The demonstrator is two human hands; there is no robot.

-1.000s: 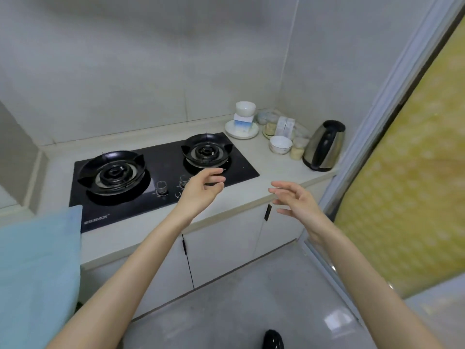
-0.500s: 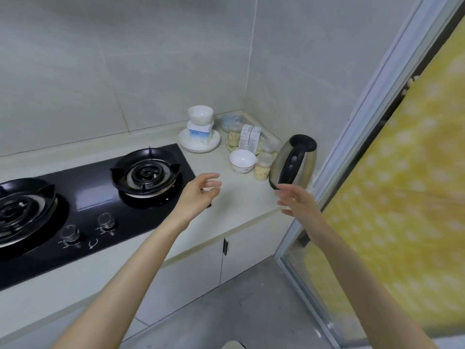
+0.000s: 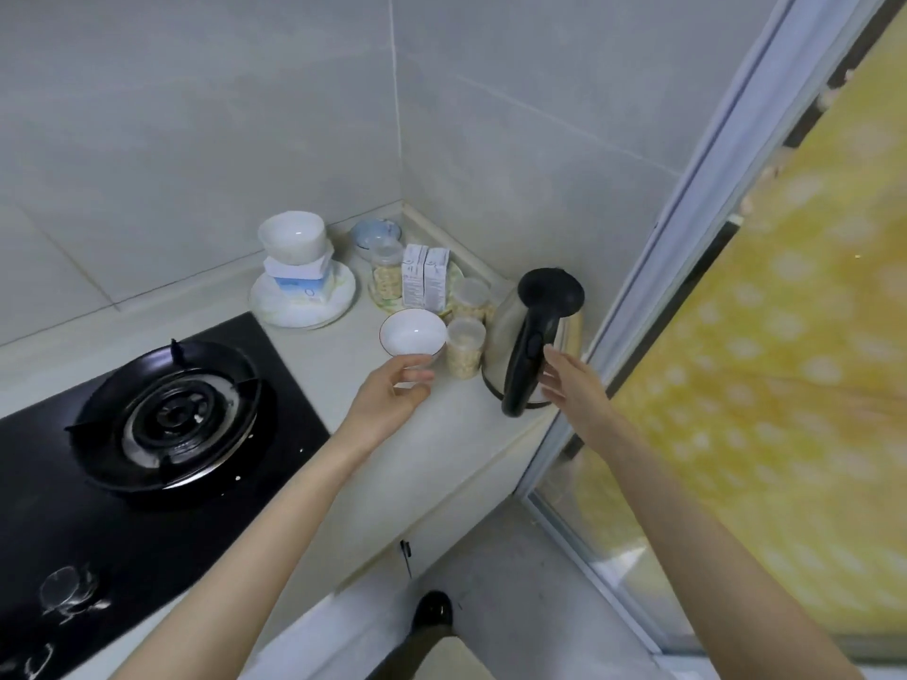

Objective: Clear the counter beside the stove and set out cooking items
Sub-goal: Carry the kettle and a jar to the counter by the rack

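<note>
Head view: nothing cleared; bench corner crowded. Left grip loosely curled, empty, near bowl; right grip flat-open beside kettle.

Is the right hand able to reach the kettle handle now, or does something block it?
Probably yes. The right hand is open, right beside the black handle of the kettle, which faces it. Nothing lies between them; the jar and the bowl stand on the far side.
</note>
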